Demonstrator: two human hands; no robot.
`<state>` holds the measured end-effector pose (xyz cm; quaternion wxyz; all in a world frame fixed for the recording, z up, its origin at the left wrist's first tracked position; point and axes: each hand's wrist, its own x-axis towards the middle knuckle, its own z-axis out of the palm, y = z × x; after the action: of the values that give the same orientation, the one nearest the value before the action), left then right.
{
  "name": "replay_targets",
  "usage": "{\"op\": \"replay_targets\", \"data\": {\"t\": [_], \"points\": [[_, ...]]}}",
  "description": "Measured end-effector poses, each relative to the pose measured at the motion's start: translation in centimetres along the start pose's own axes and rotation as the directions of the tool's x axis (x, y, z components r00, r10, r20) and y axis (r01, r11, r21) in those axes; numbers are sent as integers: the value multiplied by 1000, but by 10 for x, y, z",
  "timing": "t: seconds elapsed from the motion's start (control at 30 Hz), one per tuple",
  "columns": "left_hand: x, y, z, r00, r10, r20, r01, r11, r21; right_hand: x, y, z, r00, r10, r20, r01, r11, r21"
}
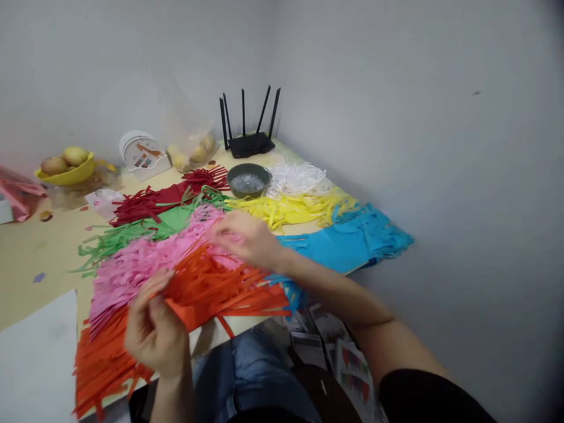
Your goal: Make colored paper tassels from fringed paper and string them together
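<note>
My left hand (155, 326) is closed in a pinch above the orange fringed sheet (207, 288), its fingertips at a thin orange strip. Farther out, over the pink fringed sheet (132, 264), my right hand (249, 238) is curled with fingers pinched. The orange strip seems to run between both hands, though blur hides its ends. Behind the pink lies a green fringed sheet (171, 222), then a dark red one (158, 201). A yellow fringed sheet (295, 210) and a blue one (335, 247) spread out to the right.
A dark green bowl (249, 182) stands beside a heap of white cord (302, 179). At the back are a black router (250, 144), a bag of yellowish fruit (194, 150), a giraffe-printed holder (145, 155) and a yellow fruit bowl (66, 174). White paper (39, 352) lies at left.
</note>
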<state>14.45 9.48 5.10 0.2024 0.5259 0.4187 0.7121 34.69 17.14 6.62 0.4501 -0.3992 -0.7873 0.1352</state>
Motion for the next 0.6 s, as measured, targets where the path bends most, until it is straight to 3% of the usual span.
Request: {"op": "replay_targets", "data": {"t": [0.07,0.13,0.17,0.23,0.33,0.47,0.6], "points": [[4,13,-9,984,-156,81,168,972,-164,34,55,-25,963,263,-65,-271,926,-262],[3,21,-18,923,-300,242,352,911,-214,64,112,-45,844,536,-15,-453,698,-554],[2,23,-22,899,-332,286,394,899,-194,75,137,-51,798,603,15,-475,644,-599],[-2,21,-26,892,-352,282,402,904,-144,87,177,-54,717,693,76,-488,576,-656],[-8,12,-27,879,-421,223,447,891,-82,90,209,-45,630,762,150,-477,532,-700],[-13,1,-26,857,-497,136,504,864,-19,87,224,-35,590,786,185,-466,518,-717],[-14,-4,-25,841,-531,102,536,844,-23,89,224,-40,631,755,175,-480,558,-676]]}}
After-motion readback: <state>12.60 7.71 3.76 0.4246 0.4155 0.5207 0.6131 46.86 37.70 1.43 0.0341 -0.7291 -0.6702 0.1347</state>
